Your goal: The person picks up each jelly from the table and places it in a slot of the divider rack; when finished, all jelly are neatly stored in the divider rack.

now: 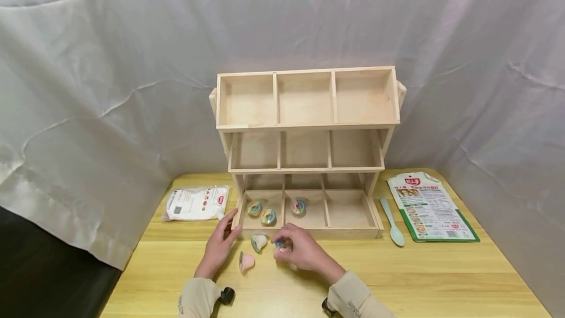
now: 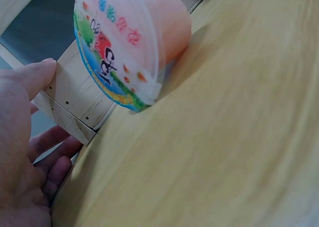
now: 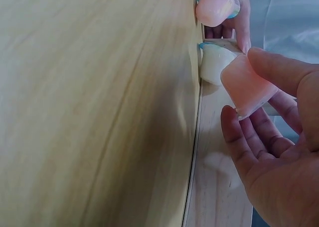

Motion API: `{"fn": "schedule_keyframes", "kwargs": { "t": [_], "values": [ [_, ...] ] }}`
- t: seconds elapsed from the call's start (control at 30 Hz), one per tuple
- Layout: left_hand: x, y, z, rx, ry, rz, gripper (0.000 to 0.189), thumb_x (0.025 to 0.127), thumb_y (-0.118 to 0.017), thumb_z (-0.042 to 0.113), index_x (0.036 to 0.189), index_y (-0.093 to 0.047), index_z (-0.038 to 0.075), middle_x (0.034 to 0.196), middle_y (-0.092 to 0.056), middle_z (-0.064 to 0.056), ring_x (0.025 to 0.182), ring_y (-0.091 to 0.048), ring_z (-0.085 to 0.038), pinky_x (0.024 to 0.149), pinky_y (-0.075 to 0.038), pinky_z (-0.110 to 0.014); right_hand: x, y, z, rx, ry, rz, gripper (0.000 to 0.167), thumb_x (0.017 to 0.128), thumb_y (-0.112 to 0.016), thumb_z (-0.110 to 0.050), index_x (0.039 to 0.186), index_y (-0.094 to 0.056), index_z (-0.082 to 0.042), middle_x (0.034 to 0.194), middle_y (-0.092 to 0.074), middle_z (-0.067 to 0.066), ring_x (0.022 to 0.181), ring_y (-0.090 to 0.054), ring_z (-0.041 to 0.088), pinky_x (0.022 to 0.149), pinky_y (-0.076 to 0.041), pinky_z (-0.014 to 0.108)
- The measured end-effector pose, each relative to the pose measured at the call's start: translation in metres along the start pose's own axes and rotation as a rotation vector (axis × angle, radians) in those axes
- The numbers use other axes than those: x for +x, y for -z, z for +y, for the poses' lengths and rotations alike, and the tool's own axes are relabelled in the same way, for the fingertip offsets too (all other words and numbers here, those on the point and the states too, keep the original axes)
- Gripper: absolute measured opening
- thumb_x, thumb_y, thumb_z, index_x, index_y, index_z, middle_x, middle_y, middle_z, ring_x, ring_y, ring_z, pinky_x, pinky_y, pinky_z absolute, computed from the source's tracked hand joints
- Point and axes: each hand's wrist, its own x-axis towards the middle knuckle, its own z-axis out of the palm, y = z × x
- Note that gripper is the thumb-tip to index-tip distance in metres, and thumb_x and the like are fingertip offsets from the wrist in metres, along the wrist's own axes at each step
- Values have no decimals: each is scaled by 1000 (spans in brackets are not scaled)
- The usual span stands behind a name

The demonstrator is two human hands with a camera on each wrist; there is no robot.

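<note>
My right hand (image 1: 304, 249) pinches a pink jelly cup (image 3: 247, 85) between thumb and fingers, just in front of the tiered wooden box (image 1: 344, 233). At the front left corner of that box is my left hand (image 1: 219, 247), thumb touching the front board and loosely bent fingers along the outer side. A white jelly cup (image 1: 260, 243) and another pink jelly cup (image 1: 247, 262) lie tipped on the table between the hands. In the bottom tier, two jelly cups (image 1: 268, 217) sit in the left compartment and one jelly cup (image 1: 298, 206) in the middle one.
A white plastic packet (image 1: 197, 203) lies left of the box. On its right are a pale green spoon (image 1: 392, 222) and a flat green-and-white pouch (image 1: 432, 206). The two upper tiers (image 1: 304, 99) rise above the bottom one. Grey cloth (image 1: 110, 63) hangs behind the table.
</note>
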Motion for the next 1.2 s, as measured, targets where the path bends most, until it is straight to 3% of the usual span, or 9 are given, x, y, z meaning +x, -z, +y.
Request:
{"fn": "schedule_keyframes", "kwargs": {
  "t": [0.43, 0.73, 0.93, 1.07, 1.2],
  "values": [
    [-1, -1, -1, -5, 1, 6, 58, 103, -64, 39, 157, -45, 30, 144, -59, -10, 122, -61, -26, 99, -50, -38, -1, -2, 1, -4, 5, 16, 29, 85, -85, -19, 112, -75, -13, 102, -64, -10, 95, -60, 6, 88, -54, 26],
    [0, -1, 0, -9, 9, 9, 58, 103, -64, 40, 157, -45, 30, 146, -58, -11, 123, -61, -28, 102, -49, -44, -2, 2, -1, 7, -22, 32, 30, 86, -85, -20, 114, -75, -15, 104, -63, -11, 95, -60, 5, 88, -53, 25],
    [0, -1, 1, -11, 11, 12, 58, 103, -64, 40, 157, -45, 30, 146, -58, -11, 123, -62, -27, 103, -49, -43, -1, 11, -1, 25, -32, 57, 31, 87, -83, -20, 115, -75, -13, 107, -65, -6, 96, -61, 11, 85, -54, 26],
    [0, -1, 1, -13, 8, 10, 57, 103, -64, 39, 157, -45, 30, 146, -58, -10, 124, -61, -27, 102, -49, -41, 1, 21, 3, 46, -46, 92, 31, 86, -84, -19, 114, -75, -11, 123, -67, 7, 99, -63, 15, 85, -56, 27],
    [0, -1, 0, -14, 11, 7, 58, 103, -64, 38, 157, -45, 30, 147, -58, -11, 124, -61, -27, 102, -49, -41, 4, 31, 7, 69, -67, 136, 32, 84, -85, -14, 114, -75, -8, 124, -67, 11, 100, -63, 19, 81, -57, 25]
  ]
}}
